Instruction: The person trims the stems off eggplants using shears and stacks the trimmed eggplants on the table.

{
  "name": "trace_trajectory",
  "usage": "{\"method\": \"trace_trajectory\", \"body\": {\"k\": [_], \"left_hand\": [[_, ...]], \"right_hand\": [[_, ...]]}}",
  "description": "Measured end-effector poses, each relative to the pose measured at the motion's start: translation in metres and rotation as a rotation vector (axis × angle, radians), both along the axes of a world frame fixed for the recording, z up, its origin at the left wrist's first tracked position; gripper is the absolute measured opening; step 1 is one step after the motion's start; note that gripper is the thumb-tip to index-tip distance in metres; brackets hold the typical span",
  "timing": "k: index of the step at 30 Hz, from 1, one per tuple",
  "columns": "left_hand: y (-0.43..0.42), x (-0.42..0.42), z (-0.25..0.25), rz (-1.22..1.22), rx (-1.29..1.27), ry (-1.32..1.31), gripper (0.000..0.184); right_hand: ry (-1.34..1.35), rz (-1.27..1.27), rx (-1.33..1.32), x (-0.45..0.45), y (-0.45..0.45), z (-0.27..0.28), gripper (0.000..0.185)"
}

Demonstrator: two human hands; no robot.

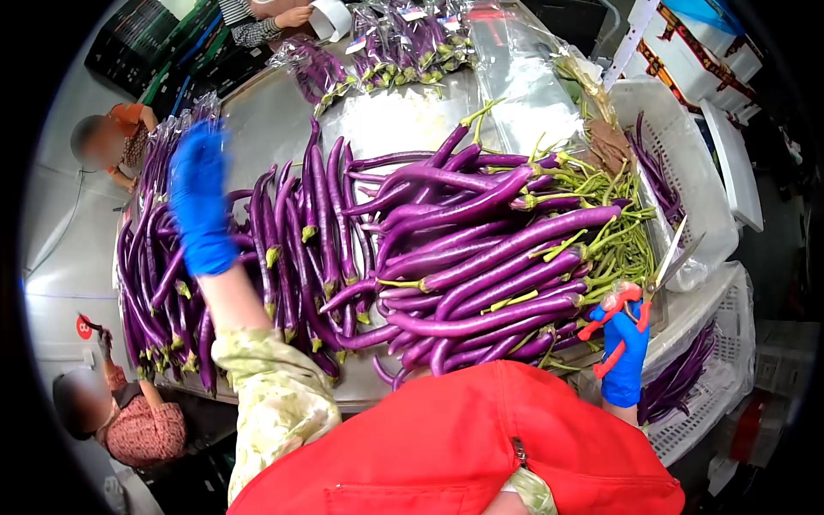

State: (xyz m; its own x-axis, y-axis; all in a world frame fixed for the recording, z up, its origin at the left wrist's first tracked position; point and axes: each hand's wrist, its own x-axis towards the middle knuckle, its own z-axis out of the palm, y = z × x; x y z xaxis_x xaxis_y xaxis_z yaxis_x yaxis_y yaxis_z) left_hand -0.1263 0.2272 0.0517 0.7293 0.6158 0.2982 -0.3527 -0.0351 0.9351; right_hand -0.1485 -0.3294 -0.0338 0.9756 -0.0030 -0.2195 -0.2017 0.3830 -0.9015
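My left hand [202, 197], in a blue glove, is stretched out over the left group of purple eggplants [322, 206], with nothing visible in it. Its fingertips are smeared and hard to make out. At the right, my right hand [624, 339], also gloved in blue, is wrapped round red-handled scissors [674, 262], their blades apart and pointing up and away. It is beside a large pile of long eggplants [498, 249] lying sideways, stems to the right. Thin green cut stems [622, 240] are heaped just beyond that hand.
Bagged eggplants [399, 43] and clear plastic bags [524, 77] lie at the metal table's [266, 120] far side. White crates [687, 154] with eggplants stand at the right. Co-workers are at the left [137, 421], the upper left [129, 137] and the far side.
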Motion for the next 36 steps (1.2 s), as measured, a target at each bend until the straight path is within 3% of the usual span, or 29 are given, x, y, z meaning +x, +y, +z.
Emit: {"method": "trace_trajectory", "body": {"k": [1, 2, 3, 4, 5, 7, 10, 11, 15, 18, 22, 26, 30, 34, 35, 36], "left_hand": [[-0.039, 0.030, -0.006, -0.164, 0.331, 0.238, 0.032], [-0.066, 0.053, -0.031, -0.423, 0.349, 0.317, 0.041], [-0.105, 0.064, -0.052, -0.529, 0.432, 0.400, 0.048], [-0.135, 0.074, -0.064, -0.674, 0.750, 0.388, 0.052], [-0.157, 0.086, -0.076, -0.937, 0.726, 0.285, 0.056], [-0.182, 0.108, -0.111, -0.915, 1.085, 0.061, 0.054], [-0.194, 0.119, -0.105, -0.938, 1.204, 0.375, 0.044], [-0.200, 0.117, -0.091, -0.864, 1.290, 0.316, 0.039], [-0.204, 0.097, -0.059, -0.784, 1.232, 0.577, 0.037], [-0.190, 0.079, -0.076, -0.857, 1.099, 0.829, 0.038], [-0.197, 0.050, -0.080, -0.758, 0.593, 0.771, 0.041], [-0.215, 0.040, -0.098, -0.602, 0.878, 0.485, 0.037], [-0.239, 0.048, -0.078, -0.601, 1.035, 0.578, 0.038], [-0.255, 0.053, -0.069, -0.699, 1.016, 0.547, 0.050], [-0.255, 0.054, -0.071, -0.688, 1.062, 0.631, 0.057], [-0.256, 0.056, -0.065, -0.709, 1.041, 0.717, 0.052]], "right_hand": [[0.001, -0.001, 0.005, 0.002, 0.000, -0.005, 0.034], [0.005, 0.007, 0.001, 0.003, 0.002, -0.006, 0.033], [0.008, 0.012, -0.004, 0.005, 0.005, -0.005, 0.032], [0.009, 0.011, -0.008, 0.005, 0.009, -0.004, 0.031], [0.029, 0.012, -0.047, 0.005, 0.013, 0.005, 0.033], [0.029, 0.035, -0.060, 0.004, 0.008, 0.002, 0.034], [0.051, 0.017, -0.073, 0.003, 0.004, 0.001, 0.032], [0.054, 0.007, -0.074, 0.002, 0.003, -0.001, 0.032], [0.083, 0.016, -0.056, -0.001, -0.001, -0.004, 0.037], [0.066, 0.024, -0.054, 0.000, -0.002, -0.006, 0.039], [0.039, 0.030, -0.037, -0.001, -0.002, -0.010, 0.041], [0.037, 0.036, -0.035, 0.001, 0.000, -0.012, 0.042], [0.078, 0.035, -0.050, 0.000, -0.001, -0.013, 0.040], [0.118, 0.015, -0.047, 0.000, 0.000, -0.008, 0.037], [0.111, 0.025, -0.031, 0.001, 0.001, -0.009, 0.037], [0.102, 0.052, -0.007, 0.001, -0.003, -0.016, 0.036]]}}
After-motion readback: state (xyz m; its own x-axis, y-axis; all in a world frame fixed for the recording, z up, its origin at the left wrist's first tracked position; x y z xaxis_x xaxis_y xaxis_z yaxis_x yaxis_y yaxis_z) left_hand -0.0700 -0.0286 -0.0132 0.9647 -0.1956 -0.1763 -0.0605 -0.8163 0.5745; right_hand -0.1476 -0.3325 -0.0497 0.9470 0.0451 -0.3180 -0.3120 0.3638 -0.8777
